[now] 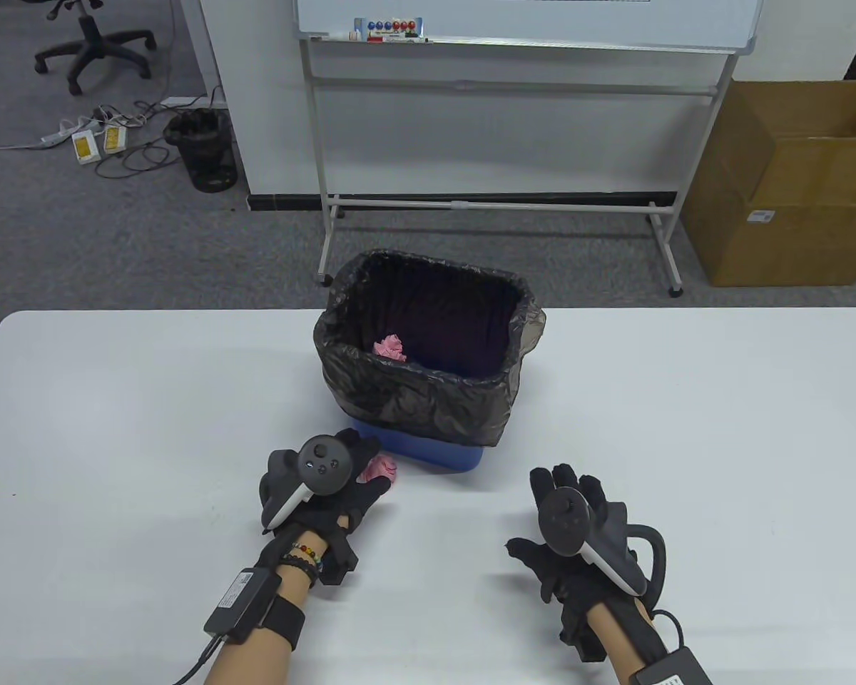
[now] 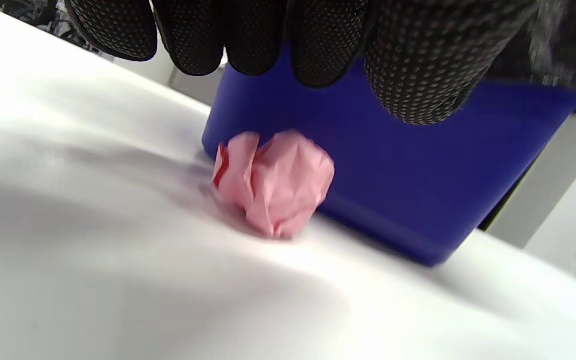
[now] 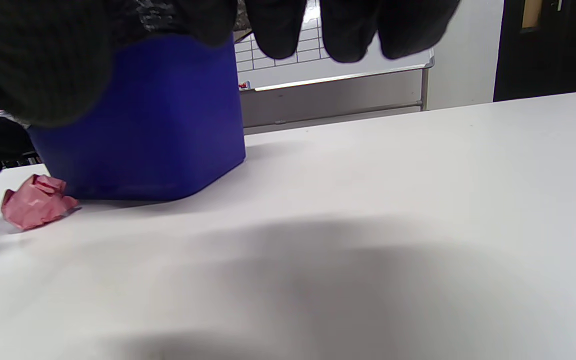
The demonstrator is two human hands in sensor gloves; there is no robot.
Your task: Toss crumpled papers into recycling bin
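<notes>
A blue bin [image 1: 442, 451] lined with a black bag [image 1: 428, 342] stands on the white table [image 1: 114, 399]. One pink crumpled paper [image 1: 391, 348] lies inside it. Another pink crumpled paper [image 1: 380, 470] lies on the table against the bin's front left corner; it also shows in the left wrist view [image 2: 274, 182] and the right wrist view [image 3: 35, 201]. My left hand [image 1: 335, 478] hovers just above and beside this paper, fingers [image 2: 318, 45] spread and not touching it. My right hand [image 1: 567, 521] is open and empty over the table, to the right of the bin.
A whiteboard on a wheeled stand [image 1: 499, 107] is behind the table. A cardboard box [image 1: 792, 185] sits on the floor at the right, a black mesh basket [image 1: 203, 150] and cables at the left. The bin [image 3: 138, 130] stands at mid-table.
</notes>
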